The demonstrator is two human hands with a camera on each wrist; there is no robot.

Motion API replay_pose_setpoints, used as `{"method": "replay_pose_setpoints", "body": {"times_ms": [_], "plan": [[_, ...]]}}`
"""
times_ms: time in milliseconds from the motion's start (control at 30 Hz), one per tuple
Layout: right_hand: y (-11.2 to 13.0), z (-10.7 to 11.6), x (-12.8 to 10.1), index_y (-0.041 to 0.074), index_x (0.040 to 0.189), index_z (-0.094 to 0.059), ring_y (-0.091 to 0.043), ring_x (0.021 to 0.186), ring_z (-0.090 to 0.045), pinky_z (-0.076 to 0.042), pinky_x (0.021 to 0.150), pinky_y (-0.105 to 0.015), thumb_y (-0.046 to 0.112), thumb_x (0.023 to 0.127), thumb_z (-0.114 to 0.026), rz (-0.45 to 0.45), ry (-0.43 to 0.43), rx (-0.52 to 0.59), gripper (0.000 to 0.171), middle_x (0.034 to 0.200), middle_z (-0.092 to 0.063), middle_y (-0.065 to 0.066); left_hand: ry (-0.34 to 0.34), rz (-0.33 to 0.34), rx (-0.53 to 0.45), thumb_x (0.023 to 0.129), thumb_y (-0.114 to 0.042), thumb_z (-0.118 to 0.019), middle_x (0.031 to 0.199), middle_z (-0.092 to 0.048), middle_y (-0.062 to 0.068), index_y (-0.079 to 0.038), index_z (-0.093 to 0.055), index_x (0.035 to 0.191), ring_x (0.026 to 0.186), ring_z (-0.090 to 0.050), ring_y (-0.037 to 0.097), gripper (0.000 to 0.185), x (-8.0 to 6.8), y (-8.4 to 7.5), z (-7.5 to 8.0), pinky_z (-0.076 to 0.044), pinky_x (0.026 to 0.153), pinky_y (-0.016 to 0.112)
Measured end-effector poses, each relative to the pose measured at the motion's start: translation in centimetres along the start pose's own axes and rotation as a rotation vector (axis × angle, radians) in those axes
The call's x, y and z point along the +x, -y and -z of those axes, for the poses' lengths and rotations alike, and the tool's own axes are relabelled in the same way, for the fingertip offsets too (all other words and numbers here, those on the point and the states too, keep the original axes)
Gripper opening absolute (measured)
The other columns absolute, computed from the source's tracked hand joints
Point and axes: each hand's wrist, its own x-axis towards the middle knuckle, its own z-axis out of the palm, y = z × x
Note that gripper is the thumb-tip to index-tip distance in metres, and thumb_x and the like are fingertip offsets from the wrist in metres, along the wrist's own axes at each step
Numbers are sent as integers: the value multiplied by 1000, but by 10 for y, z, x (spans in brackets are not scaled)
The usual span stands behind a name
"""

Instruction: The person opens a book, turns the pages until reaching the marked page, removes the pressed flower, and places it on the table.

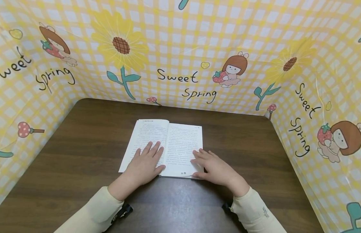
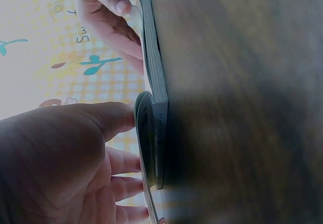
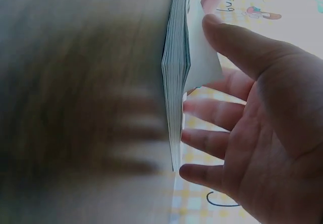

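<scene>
A book (image 1: 184, 142) lies spread on the brown table, printed pages facing up. My left hand (image 1: 145, 163) rests flat on the left page, its fingers spread and the thumb near the centre fold. In the left wrist view, that thumb and the fingertips (image 2: 132, 184) meet the page's surface. Over the right page's outer edge lies my right hand (image 1: 216, 168), its fingers extended and apart. The lower corner of a page (image 3: 206, 62) stands raised from the stack in the right wrist view, with the right thumb at its edge and the index finger partly hidden behind it.
The wooden table (image 1: 81, 145) reaches to a yellow checked cloth (image 1: 174, 42) that stands as walls at the back and both sides. Black bands (image 1: 122, 212) show at the cuffs of the pale sleeves (image 1: 93, 207).
</scene>
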Motion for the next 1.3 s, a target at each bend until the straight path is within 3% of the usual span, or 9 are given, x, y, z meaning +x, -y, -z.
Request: {"method": "replay_pose_setpoints", "body": {"times_ms": [167, 367, 533, 833, 1100, 1200, 1300], "plan": [[-3, 3, -1, 18, 136, -68, -33, 151, -35, -29, 119, -59, 47, 98, -67, 47, 20, -48, 48, 160, -44, -10, -5, -5, 0, 101, -52, -56, 167, -30, 14, -8, -40, 158, 155, -24, 39, 74, 0, -1, 1, -29, 114, 69], [-7, 7, -3, 17, 125, -73, -38, 148, -40, -35, 115, -62, 30, 97, -72, 135, 19, -79, 31, 156, -49, -13, -7, -6, 3, 101, -53, -56, 167, -30, 14, -8, -40, 158, 155, -24, 39, 74, 0, 0, 0, -29, 114, 69], [-8, 11, -4, 14, 124, -73, -39, 147, -42, -37, 114, -62, 19, 95, -74, 174, 28, -95, 30, 155, -50, -14, -8, -5, -1, 101, -52, -56, 167, -30, 14, -8, -40, 158, 155, -24, 39, 74, 0, 0, 0, -29, 114, 69], [-13, 12, -4, 18, 108, -80, -35, 142, -50, -39, 112, -60, 18, 94, -76, 198, 0, -129, 15, 148, -58, -11, -5, -5, -4, 101, -52, -56, 167, -30, 14, -8, -40, 158, 155, -23, 39, 74, -1, -1, 1, -29, 115, 69], [-14, 11, -2, 19, 93, -72, -34, 137, -55, -43, 109, -59, 13, 94, -76, 220, -53, -110, 6, 142, -63, -10, -7, -10, -14, 100, -57, -55, 168, -29, 14, -7, -40, 158, 155, -23, 39, 77, -1, -1, 2, -29, 114, 69], [-14, 11, -2, 13, 103, -73, -34, 135, -57, -45, 108, -57, 13, 94, -75, 215, -70, -100, 9, 140, -65, -11, -10, -13, -19, 97, -63, -56, 168, -29, 14, -7, -39, 158, 155, -24, 40, 84, -1, -1, 2, -29, 114, 69], [-13, 11, -1, 7, 124, -71, -33, 134, -58, -46, 108, -55, 14, 96, -73, 201, -84, -104, 28, 137, -67, -11, -6, -12, -27, 93, -70, -57, 168, -28, 15, -7, -38, 158, 155, -23, 41, 92, -1, -1, 2, -29, 114, 69]]}}
